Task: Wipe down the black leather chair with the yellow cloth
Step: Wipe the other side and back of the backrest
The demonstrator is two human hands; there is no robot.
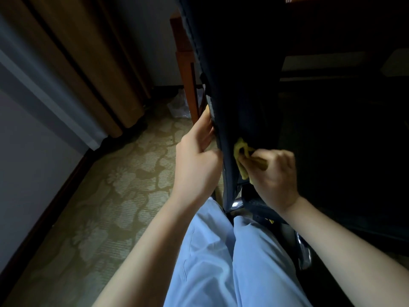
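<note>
The black leather chair (239,89) rises in front of me, its back seen from behind and running up the middle of the view. My left hand (199,156) grips the left edge of the chair back, fingers curled round it. My right hand (276,173) holds the bunched yellow cloth (241,156) and presses it against the lower part of the chair back. Part of the cloth is hidden under my fingers. A chrome piece of the chair's base (304,251) shows below my right wrist.
A wooden table leg (188,85) stands just left of the chair, with crumpled clear plastic (179,105) on the patterned carpet (124,185) behind it. Tan curtains (88,58) and a wall fill the left. My knees in light blue trousers (221,251) are below the chair.
</note>
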